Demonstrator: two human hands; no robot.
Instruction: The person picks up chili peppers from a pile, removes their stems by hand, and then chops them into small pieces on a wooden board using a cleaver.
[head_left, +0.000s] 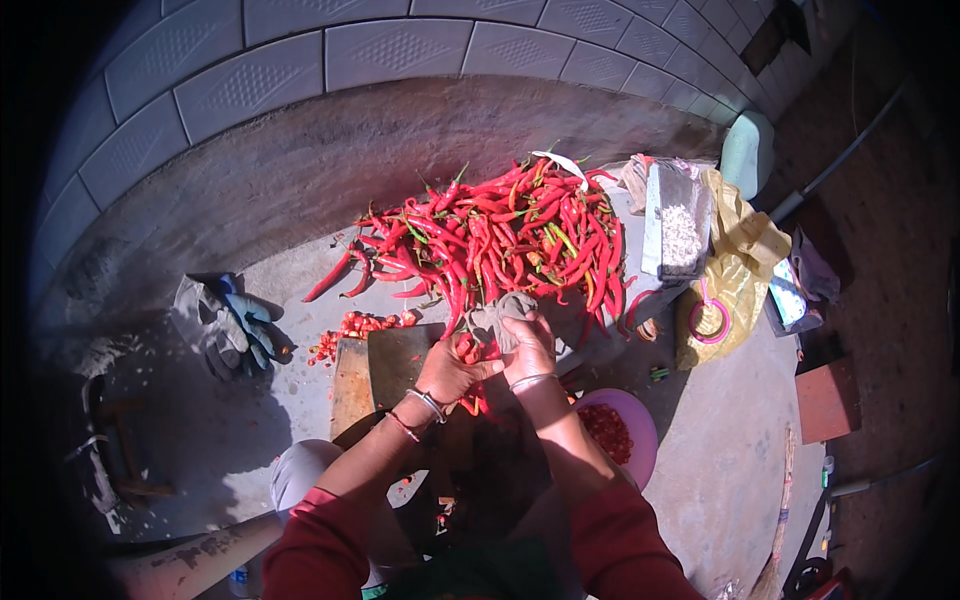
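A big heap of long red chillies [520, 235] lies on the concrete floor in front of me. My left hand [448, 372] is closed over a small bunch of chillies [466, 349] beside a dark cleaver blade [397, 358] on a wooden chopping board [350, 392]. My right hand [527, 347] grips a grey cloth [500, 312] that lies bunched over the top of that bunch. Chopped chilli pieces [350, 326] are scattered at the board's far end. A pink bowl [640, 425] of chopped chilli stands by my right forearm.
A pair of grey and blue gloves [235, 325] lies to the left. To the right are a metal box [680, 235] with white grains, a yellow bag [745, 262] and a pink ring [708, 320]. A tiled wall [390, 50] curves behind the heap.
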